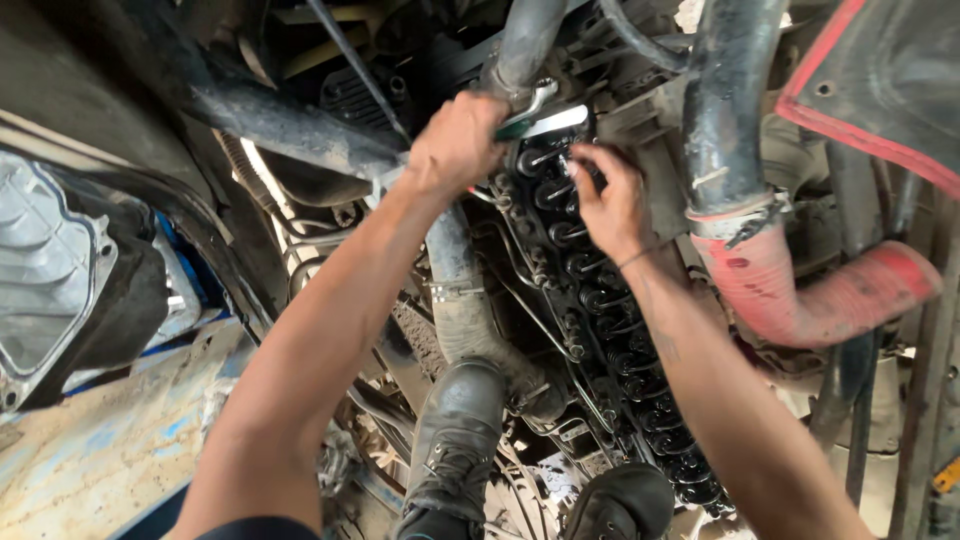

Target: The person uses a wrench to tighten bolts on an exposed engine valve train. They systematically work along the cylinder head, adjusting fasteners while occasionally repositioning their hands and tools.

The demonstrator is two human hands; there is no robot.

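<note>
the left hand [455, 145] is closing its fingers tight around a green-handled wrench [540, 118], while the right hand [612, 205] is pinching its fingertips on a fitting among the black valve springs [600, 300] atop the engine. it looks like mid-turn work, calling for a steady pull with the head seated.

One head-worn camera looks steeply down, close over the engine [600, 300], past both boots.
</note>
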